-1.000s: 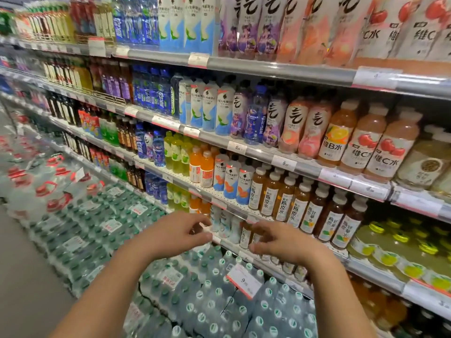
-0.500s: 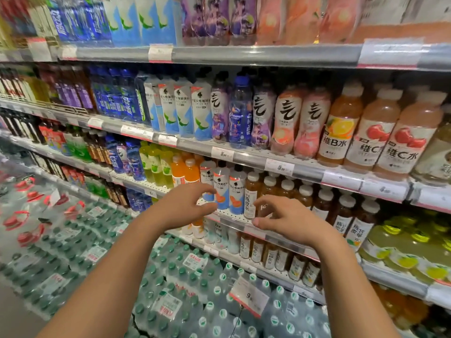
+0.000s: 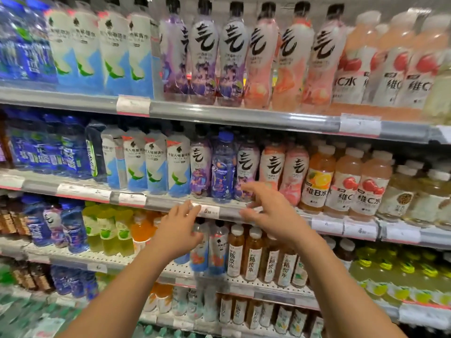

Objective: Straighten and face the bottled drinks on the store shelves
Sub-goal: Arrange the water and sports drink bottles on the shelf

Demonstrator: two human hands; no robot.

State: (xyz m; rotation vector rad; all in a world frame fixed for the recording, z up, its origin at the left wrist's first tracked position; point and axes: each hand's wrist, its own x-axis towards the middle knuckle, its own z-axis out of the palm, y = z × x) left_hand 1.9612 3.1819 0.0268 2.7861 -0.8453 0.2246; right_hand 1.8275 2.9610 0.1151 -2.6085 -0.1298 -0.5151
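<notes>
Both hands spread, left hand [image 3: 177, 230], right hand [image 3: 273, 213] hiding purple bottle [image 3: 246, 172] base, labels motion-blurred

**Bare arms, bare hands, nothing worn**

Two forearms come up from the bottom edge, and both are bare along all that shows, with no sleeve edge anywhere on them. The left hand [image 3: 177, 234] carries no glove, ring or band. Same story on the right hand [image 3: 272, 215]: no glove, no watch at the wrist, no jewellery. Fingernails look short and plain, though motion blur softens them.
</notes>
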